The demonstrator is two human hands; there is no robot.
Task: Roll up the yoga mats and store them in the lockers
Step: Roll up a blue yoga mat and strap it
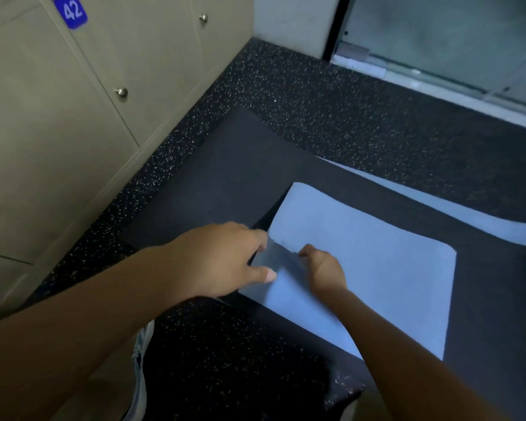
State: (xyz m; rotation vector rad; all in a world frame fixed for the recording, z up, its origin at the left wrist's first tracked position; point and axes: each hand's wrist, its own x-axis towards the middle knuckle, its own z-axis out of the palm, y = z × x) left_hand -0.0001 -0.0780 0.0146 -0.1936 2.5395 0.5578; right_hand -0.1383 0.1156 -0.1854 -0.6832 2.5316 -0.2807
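Beside the beige lockers [73,117], the yoga mat [362,256] lies on the floor with its light underside folded up, looking soft, light and floppy; left hand [222,262] and right hand [322,268] pinch its near curled edge, the best starting hold.

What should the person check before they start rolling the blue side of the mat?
1. Left hand grips the mat edge: ok.
2. Right hand pinches the same edge: ok.
3. Folded flap lies flat: ok.
4. Roll started tight: not ok, no roll yet.
5. Speckled floor ahead free: ok.
6. Locker open for storing: not ok, doors in view are closed.
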